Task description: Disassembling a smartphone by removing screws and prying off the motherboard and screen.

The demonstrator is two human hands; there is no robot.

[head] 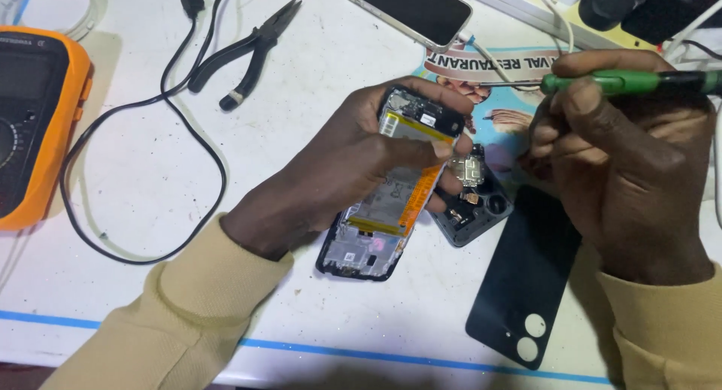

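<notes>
Head view
Landmark: the opened phone [391, 187], back cover off, battery and boards showing; every place below is told from it.
Phone, place: on the white table [135, 285], lower end resting on the surface, upper end lifted in the left hand.
Phone, long axis: runs from lower left, near the person, to upper right, away; its open back faces up.
Left hand [353, 160]: closed around the phone's upper half, thumb across the battery, fingers curled behind the right edge.
Right hand [624, 164]: just to the phone's right, clenched on a green-handled screwdriver [624, 81].
Screwdriver, axis: nearly level, handle to the right, thin shaft pointing left, tip just above and right of the phone's top end, not touching it.
Nearer hand: the left is on the phone; the right stands apart, tool between.
Grey inner frame piece [474, 209]: touching the phone's right side, partly under the fingers.
Black back cover [526, 285]: lower right, flat.
Pliers [248, 48]: upper left, well apart.
Orange multimeter [37, 127]: far left.
</notes>
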